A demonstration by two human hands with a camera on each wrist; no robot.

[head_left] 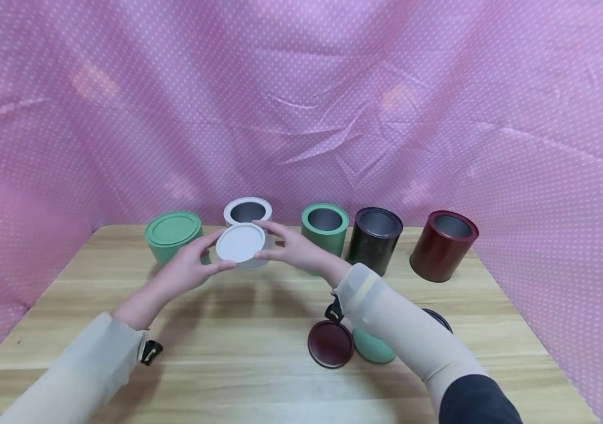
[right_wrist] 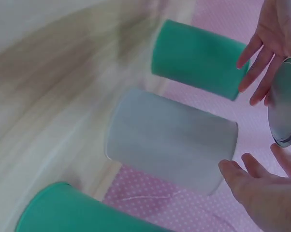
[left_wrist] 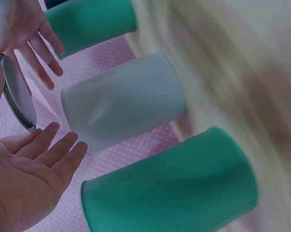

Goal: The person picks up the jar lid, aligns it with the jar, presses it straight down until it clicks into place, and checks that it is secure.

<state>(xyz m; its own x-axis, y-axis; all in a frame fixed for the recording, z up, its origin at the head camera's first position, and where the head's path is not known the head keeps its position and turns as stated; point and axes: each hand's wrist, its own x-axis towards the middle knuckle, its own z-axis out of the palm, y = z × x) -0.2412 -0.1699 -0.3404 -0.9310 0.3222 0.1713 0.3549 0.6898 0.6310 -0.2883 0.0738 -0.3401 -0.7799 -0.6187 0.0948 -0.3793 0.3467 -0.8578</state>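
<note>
Head view: white lid (head_left: 240, 242) held level between left hand (head_left: 191, 268) and right hand (head_left: 292, 248), fingertips pinching opposite edges so the disc stays flat, just in front of and above the open white can (head_left: 248, 213). Closed green can (head_left: 173, 235) to the left; open green can (head_left: 325, 227), black can (head_left: 374, 238) and red can (head_left: 443, 244) to the right. Loose lids (head_left: 330, 343) lying near on the wooden tabletop (head_left: 259, 365).

Left wrist view: lid (left_wrist: 17, 94) seen edge-on, left-hand fingers (left_wrist: 56, 152) loosely spread beneath; white can (left_wrist: 123, 99) beyond.

Right wrist view: lid (right_wrist: 284, 102) edge-on between both hands; white can (right_wrist: 172, 140) close by.
</note>
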